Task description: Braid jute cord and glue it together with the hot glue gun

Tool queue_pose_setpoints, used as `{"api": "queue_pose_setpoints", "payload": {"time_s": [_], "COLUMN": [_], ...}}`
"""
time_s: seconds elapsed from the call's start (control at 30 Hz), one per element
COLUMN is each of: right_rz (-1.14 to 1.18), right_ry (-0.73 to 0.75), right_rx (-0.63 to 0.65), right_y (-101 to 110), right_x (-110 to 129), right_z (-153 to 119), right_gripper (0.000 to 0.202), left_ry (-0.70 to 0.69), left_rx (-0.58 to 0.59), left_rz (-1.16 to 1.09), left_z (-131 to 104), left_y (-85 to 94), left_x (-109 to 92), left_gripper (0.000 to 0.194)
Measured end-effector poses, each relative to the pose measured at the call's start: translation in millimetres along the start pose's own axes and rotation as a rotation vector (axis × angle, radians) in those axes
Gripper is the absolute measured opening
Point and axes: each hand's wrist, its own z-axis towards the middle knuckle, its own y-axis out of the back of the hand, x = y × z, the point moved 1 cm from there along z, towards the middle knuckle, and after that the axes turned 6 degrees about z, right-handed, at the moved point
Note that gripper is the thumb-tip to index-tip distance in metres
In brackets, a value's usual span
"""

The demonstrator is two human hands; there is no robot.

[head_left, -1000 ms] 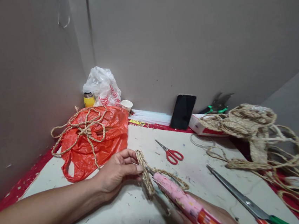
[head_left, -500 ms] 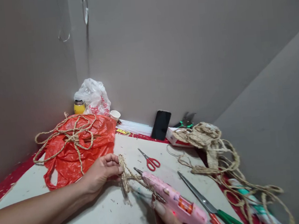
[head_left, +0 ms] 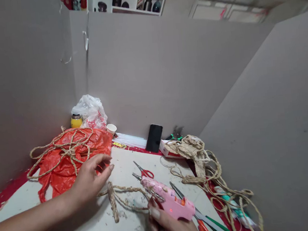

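Note:
A pink glue gun (head_left: pixel 169 197) is gripped in my right hand (head_left: pixel 171 224), its nozzle pointing up and to the left. Beside it, a braided straw cord (head_left: pixel 128 188) stretches leftward over the white board, with a thicker braided piece (head_left: pixel 113 203) at its left part. My left hand (head_left: pixel 94 172) hovers above and left of that piece, thumb and fingers apart, holding nothing. Small red-handled scissors (head_left: pixel 146 173) lie just behind the nozzle. Larger scissors with green and orange handles (head_left: pixel 203 221) are partly hidden behind the glue gun.
A red plastic bag (head_left: pixel 59 175) with looped cord lies at left. Behind stand a yellow jar (head_left: pixel 76 121), a white bag (head_left: pixel 89 110), a paper cup (head_left: pixel 111 128) and a black phone (head_left: pixel 154 138). Cord coils (head_left: pixel 191 146) and pliers (head_left: pixel 176 133) sit at right, by grey partitions (head_left: pixel 149 68).
My left hand has let go of the braided piece, opened and moved up and left. The glue gun has shifted slightly, and the view has tilted upward, bringing shelves into sight.

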Motion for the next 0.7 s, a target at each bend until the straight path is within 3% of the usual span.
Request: {"api": "queue_pose_setpoints", "payload": {"time_s": [0.1, 0.2, 0.43, 0.7], "right_rz": [-0.022, -0.061, -0.184, -0.214], "right_ry": [0.021, 0.065, 0.108, 0.078], "right_rx": [0.088, 0.147, 0.187, 0.233], "right_y": [-0.5, -2.1, -7.0, -7.3], "right_x": [-3.1, -7.9, -6.1, 0.1], "right_z": [2.0, 2.3, -2.5, -4.9], "right_gripper": [0.047, 0.045, 0.047, 0.042], "left_ry": [-0.455, -0.707, -0.778, -0.823], "left_rx": [-0.001, 0.126, 0.197, 0.143], "left_rz": [0.258, 0.406, 0.57, 0.545], "left_z": [-17.6, -30.9, -29.1, -36.5], "left_y": [3.1, -2.8, -15.4, -22.9], "left_x": [-30.0, -48.7, -57.4, -58.1], "left_gripper": [0.026, 0.036, 0.017, 0.016]}}
